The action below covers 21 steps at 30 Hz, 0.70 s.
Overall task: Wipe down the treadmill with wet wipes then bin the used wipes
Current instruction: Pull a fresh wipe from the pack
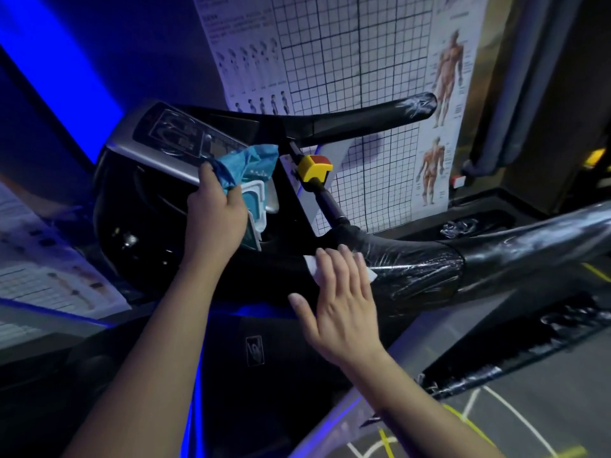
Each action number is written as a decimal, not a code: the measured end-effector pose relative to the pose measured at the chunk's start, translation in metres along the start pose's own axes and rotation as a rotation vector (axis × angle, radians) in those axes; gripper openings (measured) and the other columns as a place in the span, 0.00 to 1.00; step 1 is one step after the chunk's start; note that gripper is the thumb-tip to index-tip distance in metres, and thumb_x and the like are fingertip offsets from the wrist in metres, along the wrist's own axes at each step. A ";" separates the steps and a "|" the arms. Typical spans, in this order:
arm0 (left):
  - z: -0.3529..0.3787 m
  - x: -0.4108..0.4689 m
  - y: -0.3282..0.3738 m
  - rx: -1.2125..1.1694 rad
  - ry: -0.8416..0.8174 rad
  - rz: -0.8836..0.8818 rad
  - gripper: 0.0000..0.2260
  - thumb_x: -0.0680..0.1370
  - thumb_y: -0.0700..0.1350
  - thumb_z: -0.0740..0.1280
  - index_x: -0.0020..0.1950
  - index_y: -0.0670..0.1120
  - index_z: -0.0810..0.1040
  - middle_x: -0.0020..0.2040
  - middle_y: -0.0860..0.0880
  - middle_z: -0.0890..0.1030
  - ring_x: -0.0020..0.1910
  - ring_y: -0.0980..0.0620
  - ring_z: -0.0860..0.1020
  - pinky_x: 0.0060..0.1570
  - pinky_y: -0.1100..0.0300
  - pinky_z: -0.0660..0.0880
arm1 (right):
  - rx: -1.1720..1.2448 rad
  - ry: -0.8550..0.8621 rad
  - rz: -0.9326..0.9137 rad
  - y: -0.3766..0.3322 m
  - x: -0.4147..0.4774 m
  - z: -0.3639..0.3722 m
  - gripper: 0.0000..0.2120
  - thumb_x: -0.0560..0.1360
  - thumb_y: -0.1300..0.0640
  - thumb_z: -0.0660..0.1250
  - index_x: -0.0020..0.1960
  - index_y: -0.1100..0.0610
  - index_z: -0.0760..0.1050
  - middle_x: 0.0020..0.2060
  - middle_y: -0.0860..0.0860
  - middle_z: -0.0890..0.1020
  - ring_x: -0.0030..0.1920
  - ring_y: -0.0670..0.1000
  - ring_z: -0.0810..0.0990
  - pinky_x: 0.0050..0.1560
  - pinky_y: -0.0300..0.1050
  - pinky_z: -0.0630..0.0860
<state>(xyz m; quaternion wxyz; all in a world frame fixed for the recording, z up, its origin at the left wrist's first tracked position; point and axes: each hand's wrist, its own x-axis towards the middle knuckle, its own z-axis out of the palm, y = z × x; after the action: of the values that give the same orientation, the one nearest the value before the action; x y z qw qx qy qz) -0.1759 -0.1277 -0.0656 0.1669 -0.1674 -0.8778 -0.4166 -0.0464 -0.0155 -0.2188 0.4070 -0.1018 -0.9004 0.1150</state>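
Treadmill (139, 233), black with a silver console panel (172, 133), fills the middle of the frame. Its near handrail (429, 269), wrapped in shiny clear film, runs from centre to the right edge. One white wet wipe (310, 263) lies on the inner end of that handrail at the centre of the frame, with only its edges showing on either side of the fingers.

The right hand (340, 292) presses flat on the wipe, fingers straight and spread, gripping nothing. The left hand (215, 213), up and to the left, holds one blue plastic wipe packet (251, 166) against the lower edge of the console, its fingers curled round the crumpled top. The packet's white flip lid hangs below the hand.

The wipe is probably limp, thin and damp, so it should slide easily over the film and may bunch or slip out under the palm. Flat pressure over its middle looks like the best hold for wiping, and a pinch at a free edge for lifting it to the bin. The film looks slick and loosely wrinkled, so it may drag.

Counted: one wipe in use, one packet, two handrails, one yellow and red stop button (314, 166). One gridded wall chart (347, 44) hangs behind at the upper centre. No bin is in view.
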 end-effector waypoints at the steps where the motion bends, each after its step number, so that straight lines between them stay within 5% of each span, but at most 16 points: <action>1: -0.001 -0.001 0.000 -0.005 0.003 0.002 0.18 0.84 0.43 0.62 0.74 0.41 0.66 0.61 0.35 0.79 0.56 0.35 0.79 0.47 0.53 0.70 | -0.001 -0.001 0.009 0.013 -0.002 -0.002 0.35 0.81 0.38 0.56 0.74 0.65 0.67 0.70 0.61 0.72 0.76 0.62 0.66 0.79 0.59 0.54; 8: 0.000 -0.002 0.007 -0.034 -0.027 -0.052 0.13 0.85 0.44 0.60 0.69 0.43 0.67 0.56 0.40 0.74 0.49 0.42 0.73 0.46 0.53 0.67 | -0.035 -0.046 0.183 0.100 -0.017 -0.029 0.35 0.82 0.37 0.50 0.75 0.64 0.65 0.73 0.59 0.68 0.78 0.60 0.60 0.80 0.58 0.49; 15: -0.005 -0.010 0.019 -0.035 -0.023 -0.042 0.10 0.85 0.43 0.60 0.65 0.42 0.68 0.50 0.43 0.73 0.35 0.58 0.69 0.39 0.56 0.64 | 0.088 -0.104 0.214 0.046 -0.006 -0.029 0.38 0.82 0.35 0.45 0.76 0.65 0.64 0.75 0.60 0.67 0.80 0.58 0.55 0.80 0.60 0.48; 21: -0.003 -0.014 0.028 -0.007 -0.052 -0.047 0.13 0.84 0.41 0.60 0.68 0.42 0.68 0.53 0.37 0.76 0.45 0.37 0.77 0.43 0.53 0.68 | 0.131 -0.261 0.027 -0.013 0.005 -0.030 0.40 0.82 0.33 0.43 0.80 0.63 0.57 0.80 0.57 0.60 0.82 0.53 0.47 0.80 0.55 0.47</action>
<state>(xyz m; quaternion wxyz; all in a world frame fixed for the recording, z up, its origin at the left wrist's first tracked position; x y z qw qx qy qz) -0.1509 -0.1155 -0.0510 0.1335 -0.1580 -0.8841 -0.4190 -0.0278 -0.0231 -0.1918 0.2905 -0.0712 -0.9349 0.1909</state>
